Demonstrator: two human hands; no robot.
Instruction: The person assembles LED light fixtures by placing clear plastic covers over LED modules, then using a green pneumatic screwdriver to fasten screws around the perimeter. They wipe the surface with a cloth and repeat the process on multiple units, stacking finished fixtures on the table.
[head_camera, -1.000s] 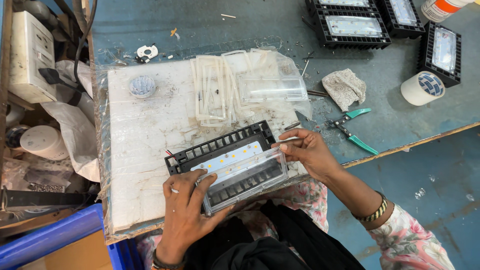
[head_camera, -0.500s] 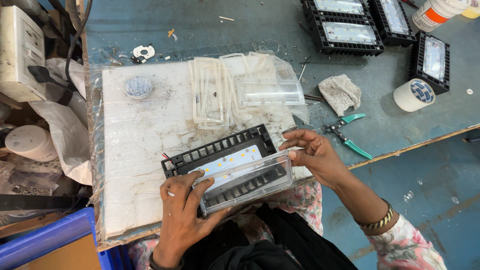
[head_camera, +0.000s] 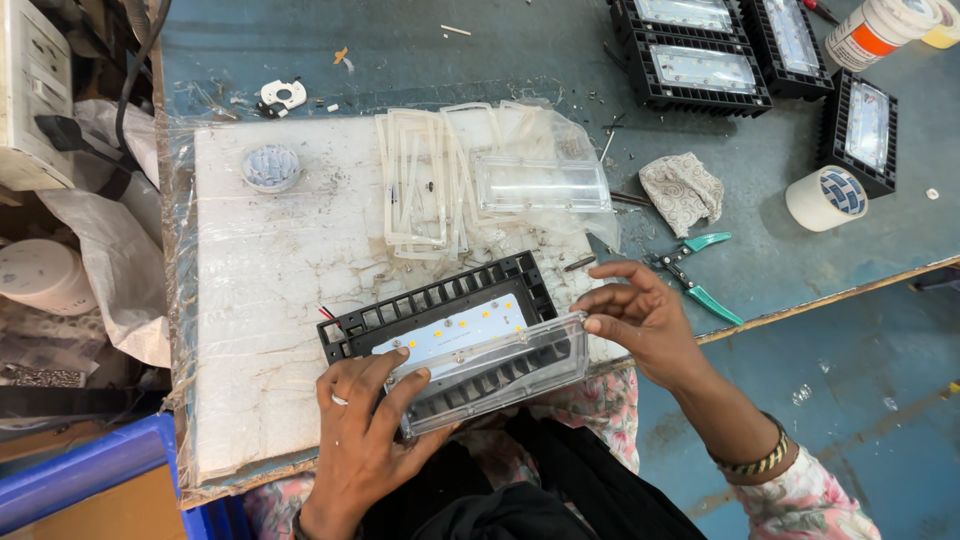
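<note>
A black finned lamp housing (head_camera: 440, 300) with a white LED board (head_camera: 455, 328) lies on a white plastic-wrapped board (head_camera: 270, 290). A clear plastic lens cover (head_camera: 490, 375) sits tilted over the housing's near half. My left hand (head_camera: 365, 430) presses on the cover's left end, fingers spread. My right hand (head_camera: 640, 315) grips the cover's right end with its fingertips. Thin red and black wires stick out at the housing's left end.
White gaskets (head_camera: 420, 180) and another clear lens (head_camera: 540, 185) lie behind the housing. Green-handled pliers (head_camera: 695, 270), a rag (head_camera: 680, 190), a tape roll (head_camera: 825, 197) and several finished lamps (head_camera: 700, 70) are at the right. A grey cap (head_camera: 270, 167) lies far left.
The clear cover has slid slightly toward me over the housing, and my right hand has shifted from the housing's corner to the cover's right end.
</note>
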